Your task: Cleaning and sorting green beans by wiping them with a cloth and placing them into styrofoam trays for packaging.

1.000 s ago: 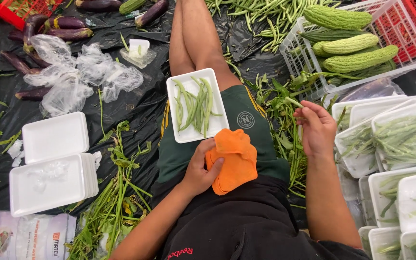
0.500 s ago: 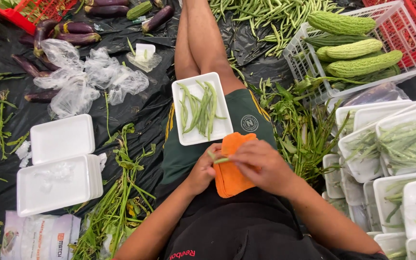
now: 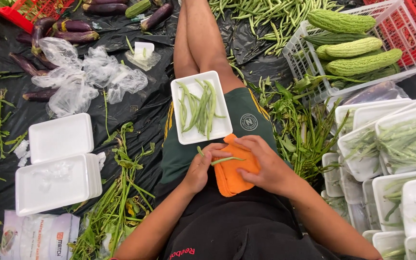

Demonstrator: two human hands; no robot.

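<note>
We see black plastic sheeting (image 3: pixel 136 110) over the floor, our white foam trays (image 3: pixel 58 163) stacked left of the fingers, white crate (image 3: pixel 314 58) of bitter gourds beyond them, even daylight.

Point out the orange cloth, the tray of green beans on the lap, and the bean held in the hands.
orange cloth (image 3: pixel 229 179): head view, its bare lower middle.
white foam tray (image 3: pixel 183 136): head view, bare lower left corner.
green bean (image 3: pixel 226 160): head view, its middle, between both hands.

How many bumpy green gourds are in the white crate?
3 bitter gourds lie in the white crate: one at the top, one in the middle, one lowest. Others may be hidden.
</note>
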